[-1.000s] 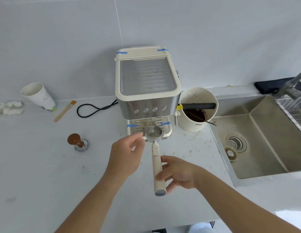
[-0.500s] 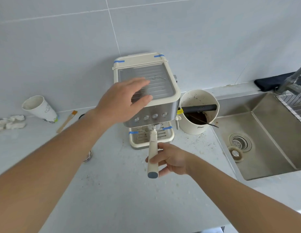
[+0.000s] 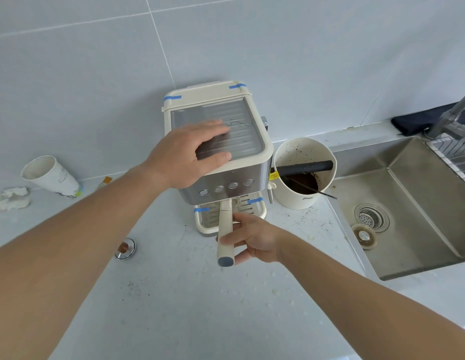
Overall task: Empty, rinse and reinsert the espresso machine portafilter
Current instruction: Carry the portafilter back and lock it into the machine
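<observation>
Cream-handled portafilter (image 3: 225, 231) seated under cream-and-steel espresso machine (image 3: 227, 162), handle gripped in right hand (image 3: 248, 240); left hand (image 3: 189, 152) flat atop machine.

A cream round knock box (image 3: 304, 175) stands on the pale grey countertop (image 3: 200, 307), with a black bar (image 3: 304, 167) across its mouth and dark coffee grounds (image 3: 303, 183) inside. A thin dark stick (image 3: 322, 193) leans out over its rim. To the right lies a stainless steel sink (image 3: 413, 203) with a round metal drain (image 3: 371, 217), and a beige ring-shaped stopper (image 3: 364, 236) lies beside the drain. A metal faucet (image 3: 452, 118) reaches over the sink near a dark folded cloth (image 3: 418, 120). At the far left, a white paper cup (image 3: 50, 176) leans tilted against the grey tiled wall (image 3: 96, 74), beside white crumpled lumps (image 3: 11, 198), perhaps tissue. A wood-handled metal tamper (image 3: 125, 249) stands on the countertop.
</observation>
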